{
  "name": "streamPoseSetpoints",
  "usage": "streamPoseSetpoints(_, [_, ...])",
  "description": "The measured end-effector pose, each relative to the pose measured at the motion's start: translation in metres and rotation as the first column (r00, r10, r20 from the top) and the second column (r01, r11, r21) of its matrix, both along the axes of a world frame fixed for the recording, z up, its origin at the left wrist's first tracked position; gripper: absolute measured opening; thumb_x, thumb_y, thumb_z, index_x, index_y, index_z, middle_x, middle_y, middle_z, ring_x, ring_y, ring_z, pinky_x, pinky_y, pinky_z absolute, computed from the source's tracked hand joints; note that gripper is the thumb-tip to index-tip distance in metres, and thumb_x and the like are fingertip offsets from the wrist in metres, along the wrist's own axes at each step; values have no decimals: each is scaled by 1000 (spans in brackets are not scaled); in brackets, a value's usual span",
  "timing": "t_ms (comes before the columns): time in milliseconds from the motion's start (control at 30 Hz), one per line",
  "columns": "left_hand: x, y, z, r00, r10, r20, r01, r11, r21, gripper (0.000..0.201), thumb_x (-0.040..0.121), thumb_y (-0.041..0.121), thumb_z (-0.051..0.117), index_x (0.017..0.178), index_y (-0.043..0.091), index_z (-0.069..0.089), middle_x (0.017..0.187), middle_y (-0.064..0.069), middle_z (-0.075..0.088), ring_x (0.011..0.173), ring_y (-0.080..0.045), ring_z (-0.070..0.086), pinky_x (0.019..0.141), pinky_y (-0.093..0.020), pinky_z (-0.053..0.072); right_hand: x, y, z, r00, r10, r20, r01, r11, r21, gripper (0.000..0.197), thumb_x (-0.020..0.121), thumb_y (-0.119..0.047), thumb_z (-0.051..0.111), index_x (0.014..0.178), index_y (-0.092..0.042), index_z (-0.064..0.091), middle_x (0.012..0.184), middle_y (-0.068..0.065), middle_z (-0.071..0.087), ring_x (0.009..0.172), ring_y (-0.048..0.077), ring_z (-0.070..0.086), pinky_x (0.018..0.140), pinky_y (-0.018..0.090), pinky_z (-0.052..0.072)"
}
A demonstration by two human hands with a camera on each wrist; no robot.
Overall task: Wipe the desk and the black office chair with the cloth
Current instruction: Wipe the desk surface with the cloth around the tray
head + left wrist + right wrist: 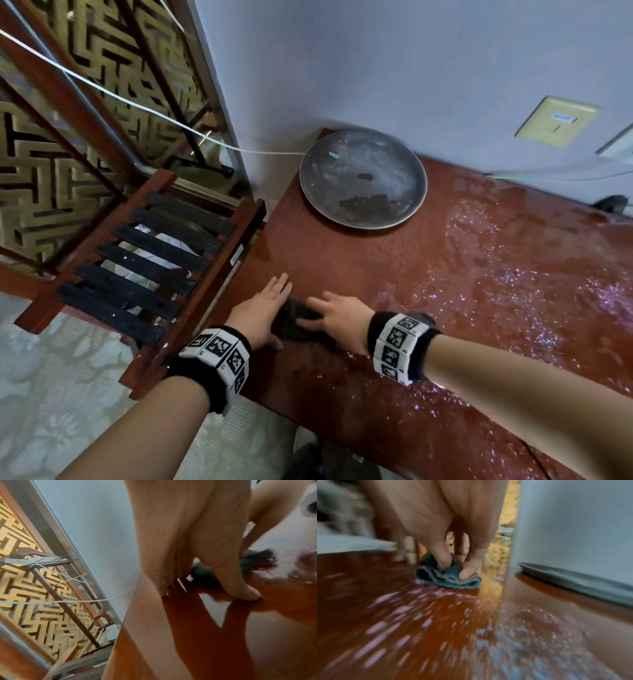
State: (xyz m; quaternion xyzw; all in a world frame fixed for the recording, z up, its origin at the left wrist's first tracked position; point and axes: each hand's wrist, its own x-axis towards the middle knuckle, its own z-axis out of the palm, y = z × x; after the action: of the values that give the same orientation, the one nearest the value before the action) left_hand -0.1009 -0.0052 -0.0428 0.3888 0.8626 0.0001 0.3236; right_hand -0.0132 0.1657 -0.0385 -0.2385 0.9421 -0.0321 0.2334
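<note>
Cloth (297,320), dark and bunched into folds, sits on the red-brown bench (394,274) near its left front corner, pinned under the right hand (337,317). That hand's fingertips (467,573) press into the folds and curl a little around them, which I take as a grip meant to drag the cloth across the wet, speckled patch spreading to the right. The left hand (262,310) lies flat on the bench just beside the cloth, fingers straight and holding nothing; it looks like a brace for leaning in. A round grey tray (363,178) rests near the wall corner, apart from the wiping and likely still to be lifted so the surface under it can be reached. Left of the bench stands a slatted rack (147,260) with something pale beneath it.

The right wrist view is smeared, so the droplets read only as streaks. Something dark shows at the head view's bottom edge, too cut off to name; I cannot make out the black office chair anywhere.
</note>
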Motion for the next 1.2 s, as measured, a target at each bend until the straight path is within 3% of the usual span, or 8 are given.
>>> streamPoseSetpoints(100, [3, -5, 1, 1000, -23, 10, 24, 1000, -6, 115, 76, 32, 76, 151, 16, -8, 157, 1, -22, 145, -13, -13, 118, -29, 17, 17, 7, -2, 991, 123, 61, -121, 992, -39, 58, 89, -20, 58, 142, -33, 37, 130, 11, 40, 100, 30, 46, 72, 40, 52])
streamPoseSetpoints(267, [7, -7, 1, 999, -31, 10, 32, 999, -39, 119, 73, 38, 78, 151, 17, -10, 156, 1, -24, 145, -14, -16, 118, -32, 16, -11, 34, 3, 946, -323, -21, 323, 940, 109, 71, 87, -25, 62, 146, -37, 24, 132, 11, 32, 113, 30, 44, 94, 38, 45])
streamPoseSetpoints(467, [5, -5, -2, 999, -50, -16, 49, 997, -65, 123, 70, 40, 79, 151, 16, -10, 156, 0, -23, 145, -14, -16, 118, -34, 19, 34, -8, 3, 990, 112, 86, -119, 990, 77, 64, 92, -14, 53, 146, -32, 25, 144, 10, 25, 113, 32, 41, 80, 40, 47])
streamPoseSetpoints(667, [11, 1, 0, 997, -71, 11, 71, 996, -47, 125, 67, 44, 80, 151, 22, -10, 156, 5, -23, 145, -13, -17, 119, -35, 16, 11, 32, 0, 889, -458, -30, 458, 884, 88, 70, 87, -23, 62, 145, -36, 25, 136, 12, 32, 114, 29, 41, 95, 40, 47])
streamPoseSetpoints(900, [16, 20, -1, 993, -105, -44, 100, 990, -101, 128, 67, 38, 82, 151, 16, -12, 156, -1, -24, 145, -18, -16, 119, -34, 16, 77, -23, 9, 996, -22, 88, 23, 1000, -5, 59, 91, -12, 52, 145, -23, 30, 139, 13, 29, 110, 33, 40, 72, 38, 43])
streamPoseSetpoints(1000, [18, 24, 1, 996, -83, -32, 78, 989, -128, 133, 62, 38, 85, 151, 16, -12, 155, 0, -26, 145, -16, -18, 117, -34, 22, 65, 3, 9, 982, -186, -16, 185, 982, -29, 59, 91, -11, 53, 144, -24, 32, 138, 13, 28, 116, 33, 37, 80, 39, 45])
streamPoseSetpoints(1100, [21, 26, 2, 999, -38, -20, 35, 989, -146, 135, 61, 36, 86, 150, 18, -13, 154, 4, -27, 144, -13, -19, 114, -36, 28, 40, 62, 6, 813, -574, -101, 560, 817, -137, 58, 90, -11, 56, 142, -25, 36, 135, 12, 34, 119, 31, 39, 97, 41, 43])
streamPoseSetpoints(1200, [25, 29, 4, 1000, -5, -23, 1, 986, -165, 135, 61, 32, 86, 150, 20, -14, 154, 6, -28, 143, -11, -19, 113, -37, 31, 34, 116, -6, 708, -696, -117, 697, 716, -38, 64, 89, -14, 60, 144, -30, 32, 132, 9, 35, 115, 28, 41, 99, 40, 44])
